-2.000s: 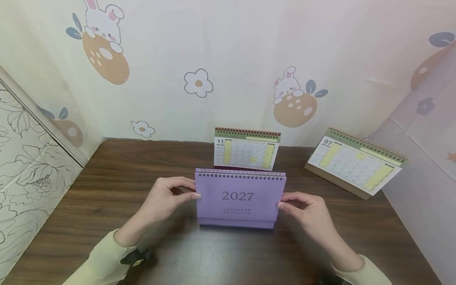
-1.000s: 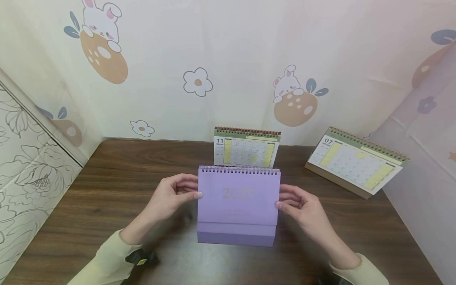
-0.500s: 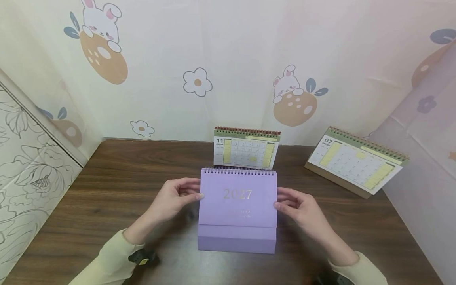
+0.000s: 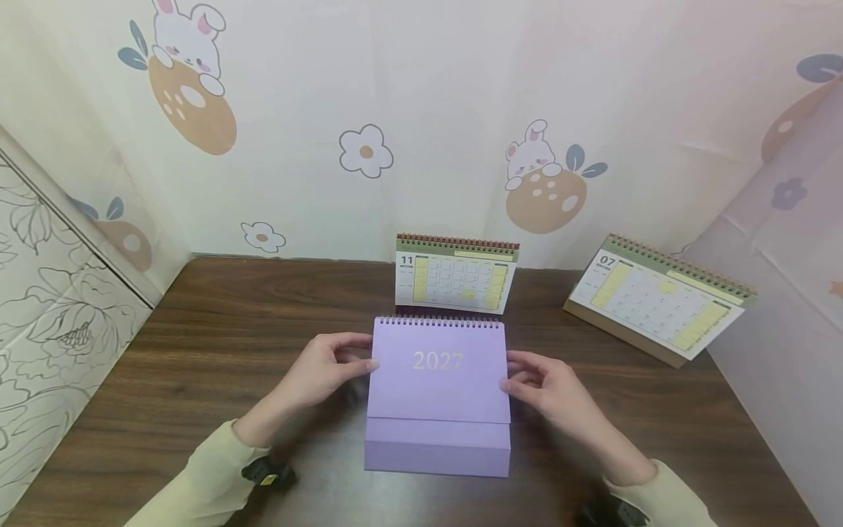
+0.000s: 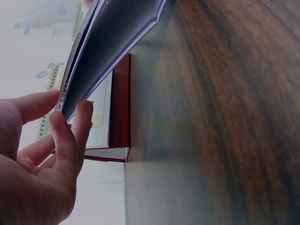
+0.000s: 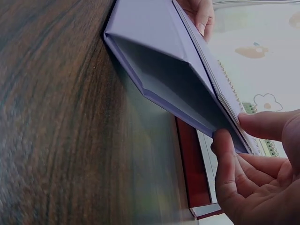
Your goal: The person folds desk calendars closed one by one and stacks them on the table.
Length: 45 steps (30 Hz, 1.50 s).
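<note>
A purple desk calendar [image 4: 439,395] with a spiral top and "2027" in gold on its cover leans back in front of me. My left hand [image 4: 323,372] pinches its left edge, thumb on the cover and fingers behind. On the opposite edge my right hand [image 4: 549,388] grips it the same way. The open side of its folded stand [image 6: 164,79] shows in the right wrist view. Just behind it stands a calendar showing month 11 [image 4: 454,278], with a red base [image 5: 122,103] in the left wrist view; the purple one hides its lower part in the head view.
A calendar showing month 07 [image 4: 658,300] stands angled at the back right of the brown wooden table [image 4: 197,366]. Behind the table hangs a curtain [image 4: 448,88] printed with rabbits and flowers. A white panel with line-drawn flowers [image 4: 66,351] borders the left side.
The purple calendar has come toward me and tilted further back, so more of its front base shows. Both hands have moved slightly inward with it. The other calendars have stayed in place.
</note>
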{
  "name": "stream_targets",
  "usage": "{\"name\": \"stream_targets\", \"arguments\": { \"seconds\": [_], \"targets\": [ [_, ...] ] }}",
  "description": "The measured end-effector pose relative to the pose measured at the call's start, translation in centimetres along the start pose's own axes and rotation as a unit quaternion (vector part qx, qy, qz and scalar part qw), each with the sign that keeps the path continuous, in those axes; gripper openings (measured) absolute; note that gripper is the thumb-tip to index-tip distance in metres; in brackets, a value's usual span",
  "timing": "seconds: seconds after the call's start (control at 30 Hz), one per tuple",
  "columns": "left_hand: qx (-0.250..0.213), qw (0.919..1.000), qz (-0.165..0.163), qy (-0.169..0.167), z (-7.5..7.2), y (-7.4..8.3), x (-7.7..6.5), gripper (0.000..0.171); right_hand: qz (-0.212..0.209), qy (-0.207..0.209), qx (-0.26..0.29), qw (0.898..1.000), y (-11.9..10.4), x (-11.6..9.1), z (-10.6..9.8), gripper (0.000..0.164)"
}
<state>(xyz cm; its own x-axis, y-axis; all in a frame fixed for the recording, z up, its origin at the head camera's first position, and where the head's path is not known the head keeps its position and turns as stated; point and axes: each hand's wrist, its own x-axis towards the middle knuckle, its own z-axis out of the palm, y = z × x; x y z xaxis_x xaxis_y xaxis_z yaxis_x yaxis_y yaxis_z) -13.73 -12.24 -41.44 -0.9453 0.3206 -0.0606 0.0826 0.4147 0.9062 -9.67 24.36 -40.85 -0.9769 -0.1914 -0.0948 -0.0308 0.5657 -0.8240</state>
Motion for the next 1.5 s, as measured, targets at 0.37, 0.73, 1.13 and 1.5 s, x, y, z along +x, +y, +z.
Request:
{"name": "stream_targets", "arguments": {
  "seconds": [0.37, 0.73, 1.13, 1.5],
  "targets": [
    [0.059, 0.9975, -0.007, -0.039, 0.1, -0.5, 0.4, 0.058, -0.007, -0.023, -0.051, 0.998, 0.6, 0.5, 0.6, 0.059],
    [0.117, 0.9909, 0.018, -0.063, 0.2, -1.7, 1.2, 0.055, -0.003, -0.028, -0.1, 0.995, 0.7, 0.9, 1.5, 0.06],
    [0.131, 0.9877, 0.029, -0.081, 0.3, -2.2, 1.6, 0.049, -0.018, -0.032, -0.112, 0.993, 1.2, 1.0, 1.9, 0.055],
    [0.143, 0.9867, 0.016, -0.077, 0.4, -1.9, 1.5, 0.046, -0.023, -0.023, -0.118, 0.992, 1.2, 1.0, 1.7, 0.051]
  ]
}}
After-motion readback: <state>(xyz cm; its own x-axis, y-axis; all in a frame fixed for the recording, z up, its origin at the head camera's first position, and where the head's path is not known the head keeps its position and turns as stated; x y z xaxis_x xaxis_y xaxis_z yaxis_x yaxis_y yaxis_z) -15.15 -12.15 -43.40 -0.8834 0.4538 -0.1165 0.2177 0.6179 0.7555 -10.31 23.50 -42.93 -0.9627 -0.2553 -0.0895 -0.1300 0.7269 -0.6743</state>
